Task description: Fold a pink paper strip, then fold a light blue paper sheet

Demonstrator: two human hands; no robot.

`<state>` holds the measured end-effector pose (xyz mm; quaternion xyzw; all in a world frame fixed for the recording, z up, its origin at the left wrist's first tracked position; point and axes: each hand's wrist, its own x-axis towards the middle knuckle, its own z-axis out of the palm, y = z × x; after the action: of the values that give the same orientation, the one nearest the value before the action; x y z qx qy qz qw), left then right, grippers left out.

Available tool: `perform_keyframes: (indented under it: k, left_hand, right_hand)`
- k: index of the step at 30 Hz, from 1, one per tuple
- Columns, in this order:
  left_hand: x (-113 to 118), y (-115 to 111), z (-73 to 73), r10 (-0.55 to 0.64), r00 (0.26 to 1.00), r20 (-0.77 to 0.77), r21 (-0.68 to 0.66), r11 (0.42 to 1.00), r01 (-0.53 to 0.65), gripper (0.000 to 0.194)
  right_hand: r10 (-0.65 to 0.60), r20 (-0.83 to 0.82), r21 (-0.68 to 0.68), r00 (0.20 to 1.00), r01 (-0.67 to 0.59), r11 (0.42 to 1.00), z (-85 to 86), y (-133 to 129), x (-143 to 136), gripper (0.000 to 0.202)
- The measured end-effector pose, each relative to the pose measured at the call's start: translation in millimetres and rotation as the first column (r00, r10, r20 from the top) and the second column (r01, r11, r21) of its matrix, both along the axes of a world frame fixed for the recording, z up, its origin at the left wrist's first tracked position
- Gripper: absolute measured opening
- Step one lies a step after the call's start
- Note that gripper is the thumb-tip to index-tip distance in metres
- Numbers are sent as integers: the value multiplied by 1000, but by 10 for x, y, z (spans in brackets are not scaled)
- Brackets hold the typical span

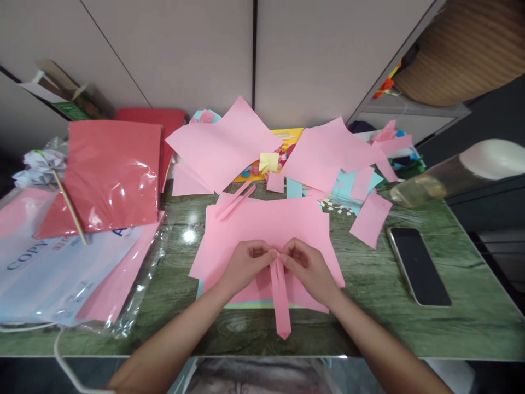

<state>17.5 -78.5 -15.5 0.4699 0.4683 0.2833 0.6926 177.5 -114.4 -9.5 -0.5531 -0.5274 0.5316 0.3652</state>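
Note:
A folded pink paper strip with a pointed lower end hangs between my hands, its top pinched from both sides. My left hand grips its upper end with thumb and fingers. On the other side, my right hand pinches the same end, so the fingertips almost meet. Fingers hide part of the upper folds. Below my hands lies a stack of pink paper sheets, with blue and yellowish edges showing underneath. Two narrow folded pink strips rest at the stack's upper left.
Plastic-wrapped paper packs and a paper flower on a stick lie left. Pink scraps and larger pink sheets cover the back. A phone lies right, near a clear bottle with a white cap.

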Motion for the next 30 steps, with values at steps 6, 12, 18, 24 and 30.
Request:
perform_keyframes:
  k: [6, 12, 18, 24, 30]
  left_hand:
    - [-9, -21, -21, -38, 999, -17, 42, 998, 39, 16]
    - [8, -42, 13, -47, 997, -58, 82, 995, 52, 14]
    - [34, -62, 53, -41, 997, -66, 121, 991, 49, 11]
    - [11, -32, 20, -31, 998, 53, 32, 999, 30, 7]
    - [23, -20, -17, -45, 999, 25, 31, 999, 45, 10]
  right_hand:
    - [28, -11, -30, 1000, -28, 999, 11, 6, 9, 15]
    - [45, -20, -38, 999, -46, 998, 1, 13, 13, 13]
    - [25, 7, 9, 1000, -25, 1000, -25, 9, 0, 13]
    - [60, -2, 7, 998, -60, 998, -41, -3, 11, 13]
    - [68, 16, 8, 998, -68, 998, -37, 9, 6, 13]
